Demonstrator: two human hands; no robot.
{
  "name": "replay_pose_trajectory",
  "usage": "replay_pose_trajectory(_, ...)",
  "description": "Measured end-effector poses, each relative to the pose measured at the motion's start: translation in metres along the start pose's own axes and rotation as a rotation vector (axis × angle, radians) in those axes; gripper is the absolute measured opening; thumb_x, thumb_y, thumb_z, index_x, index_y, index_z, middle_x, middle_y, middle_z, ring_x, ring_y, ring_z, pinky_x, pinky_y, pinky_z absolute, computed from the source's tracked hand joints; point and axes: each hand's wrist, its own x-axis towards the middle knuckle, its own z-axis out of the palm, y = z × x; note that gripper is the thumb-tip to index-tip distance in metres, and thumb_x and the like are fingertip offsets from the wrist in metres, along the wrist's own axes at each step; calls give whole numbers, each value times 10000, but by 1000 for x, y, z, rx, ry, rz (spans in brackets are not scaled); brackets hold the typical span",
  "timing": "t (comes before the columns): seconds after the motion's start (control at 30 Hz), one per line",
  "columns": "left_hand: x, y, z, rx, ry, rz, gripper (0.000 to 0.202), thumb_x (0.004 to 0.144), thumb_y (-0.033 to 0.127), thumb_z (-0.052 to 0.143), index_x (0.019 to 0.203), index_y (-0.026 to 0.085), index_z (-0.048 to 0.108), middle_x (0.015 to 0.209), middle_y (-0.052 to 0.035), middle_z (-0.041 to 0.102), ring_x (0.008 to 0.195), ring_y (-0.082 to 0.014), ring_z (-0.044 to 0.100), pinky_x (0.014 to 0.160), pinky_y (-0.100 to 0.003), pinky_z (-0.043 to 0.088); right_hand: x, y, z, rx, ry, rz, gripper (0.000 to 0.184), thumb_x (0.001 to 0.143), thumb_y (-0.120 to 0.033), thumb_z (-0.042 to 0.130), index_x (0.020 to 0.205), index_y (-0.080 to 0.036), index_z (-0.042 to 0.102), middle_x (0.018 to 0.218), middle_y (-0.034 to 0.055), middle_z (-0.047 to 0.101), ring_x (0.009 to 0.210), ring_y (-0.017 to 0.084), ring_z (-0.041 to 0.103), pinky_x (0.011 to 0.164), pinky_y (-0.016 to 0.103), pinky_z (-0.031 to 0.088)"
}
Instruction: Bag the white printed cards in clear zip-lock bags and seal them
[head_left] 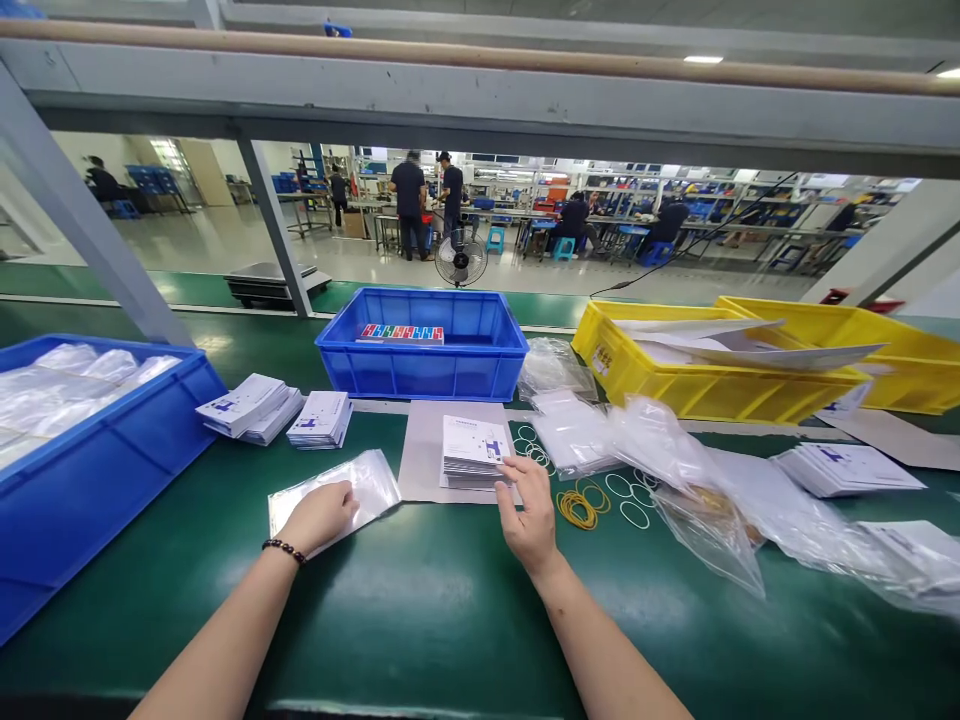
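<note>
Left blue bin [97,490]: filled with wrapped clear packets, its long side angled toward the work surface.
Side stacks [251,405]: two piles of printed booklets are set just beside the bin, the larger one slumped; it could be toppled by a brush of the left forearm.
Left hand [319,515]: curled, fingers folded over the clear bags [379,480]; whether they are gripped or only pressed cannot be told (the fingertips are hidden). If several slippery films were caught together, more than one could be dragged along.
Middle blue bin [427,372]: a row of colourful printed items is held inside, behind the grey sheet [420,450].
Centre stack [474,445]: booklets are piled on the grey sheet, between the hands; with nothing seen bound around them, they could be fanned out by an uneven push.
Right hand [531,510]: partly open, thumb and fingers parted at the stack's right edge, with nothing seen clasped; contact cannot be told for sure.
Bands [577,510]: yellow and white loops are scattered beside the right hand; one could be snagged by a sleeve-less wrist.
Loose plastic [667,445]: heaped before the yellow bin [750,395]; bands could be buried if it slid.
</note>
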Motion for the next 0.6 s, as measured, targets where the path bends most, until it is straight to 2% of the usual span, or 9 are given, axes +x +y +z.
replay_pose_trajectory(0.07, -5, 8, -5, -9, 12, 14, 203, 771, 281, 403, 615, 198, 503, 723, -98, 651, 681, -244, 589, 552, -276, 333, -3, -9, 4, 103, -110, -3, 182, 826, -245, 444, 875, -199, 613, 877, 92, 626, 874, 223, 569, 793, 406, 461)
replay_pose_trajectory(0.13, -16, 23, -8, -54, 21, 72, 218, 785, 291, 390, 621, 202, 503, 678, -69, 634, 658, -225, 580, 551, -267, 335, -8, -16, 11, 233, -291, 80, 200, 828, -274, 435, 810, -195, 618, 803, 81, 634, 794, 204, 588, 734, 366, 479)
replay_pose_trajectory(0.23, -35, 55, 0, -119, 8, 224, 220, 787, 289, 396, 619, 204, 509, 637, -44, 611, 619, -203, 559, 545, -262, 326, -16, -21, 25, 469, -578, 403, 242, 814, -350, 434, 834, -177, 602, 682, 47, 619, 625, 169, 592, 589, 307, 485)
replay_pose_trajectory(0.3, -43, 75, 12, -90, -31, 306, 205, 770, 256, 410, 607, 201, 522, 621, -44, 602, 603, -200, 552, 550, -268, 325, -21, -21, 32, 558, -673, 610, 248, 783, -364, 469, 888, -166, 576, 590, 1, 582, 500, 137, 552, 489, 259, 450)
replay_pose_trajectory(0.33, -45, 84, 18, -78, -56, 329, 200, 761, 247, 419, 595, 199, 520, 615, -43, 596, 602, -198, 550, 554, -269, 326, -22, -20, 33, 540, -674, 660, 234, 768, -345, 487, 893, -164, 567, 555, -19, 561, 459, 123, 526, 465, 242, 429)
replay_pose_trajectory(0.4, -43, 97, 29, -123, -102, 350, 198, 756, 252, 429, 586, 192, 511, 622, -39, 591, 606, -188, 544, 558, -269, 333, -25, -18, 33, 377, -620, 626, 168, 749, -278, 504, 852, -164, 573, 537, -29, 549, 450, 113, 506, 473, 228, 408)
replay_pose_trajectory(0.47, -35, 105, 36, -292, -146, 340, 227, 772, 307, 420, 594, 187, 496, 612, -21, 574, 589, -167, 527, 549, -260, 344, -26, -16, 30, 159, -550, 472, 146, 770, -224, 464, 815, -169, 592, 577, -4, 582, 511, 124, 530, 527, 234, 413)
replay_pose_trajectory(0.6, -18, 116, 45, -795, -254, 149, 382, 747, 527, 392, 589, 186, 459, 483, 37, 450, 455, -123, 448, 443, -229, 327, -29, -13, 27, -79, -535, 161, 256, 809, -143, 361, 818, -167, 615, 706, 51, 631, 634, 150, 567, 609, 244, 426)
